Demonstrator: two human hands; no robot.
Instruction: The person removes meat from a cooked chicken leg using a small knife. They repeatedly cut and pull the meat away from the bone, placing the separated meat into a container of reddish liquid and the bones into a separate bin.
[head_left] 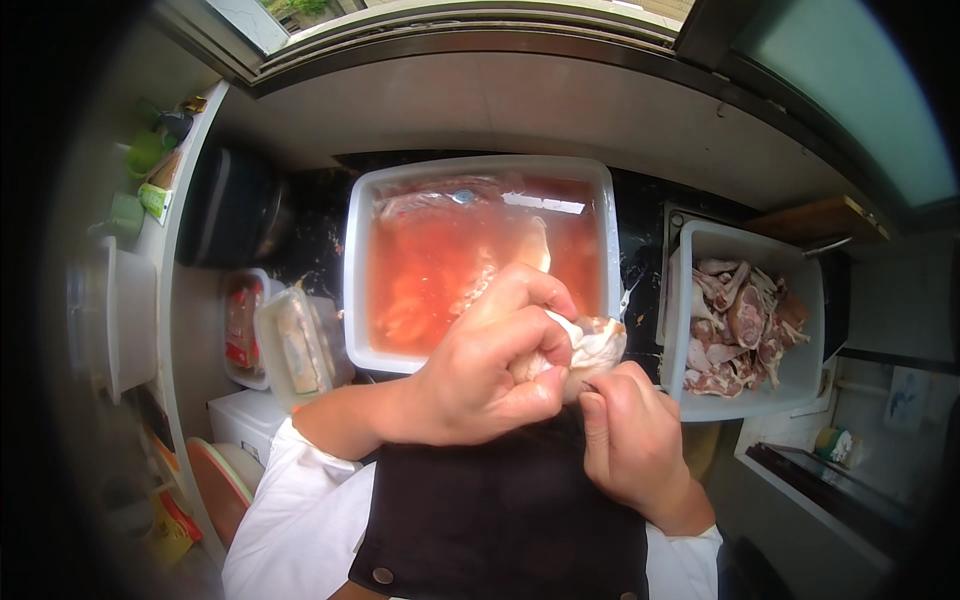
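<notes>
Over the near edge of the large tub, my left hand (497, 370) is closed round a pale raw poultry piece (597, 347) with whitish skin. Part of the piece is hidden behind my fingers, and a pinkish end shows on its right. My right hand (637, 435) pinches at the piece's lower right edge, thumb against the curled fingers. A small dark spot shows at those fingertips; I cannot make out what it is. Behind my hands, the white tub (356, 260) holds reddish water with pale meat pieces and a clear plastic bag (440, 197) in it.
On the right a second white tub (815, 290) holds several raw bone-in meat pieces (740, 320). Plastic food boxes (297, 345) stand at the left, near a dark appliance (235, 205) and a shelf panel (172, 265). A wooden board (825, 220) lies behind the right tub, below the window frame.
</notes>
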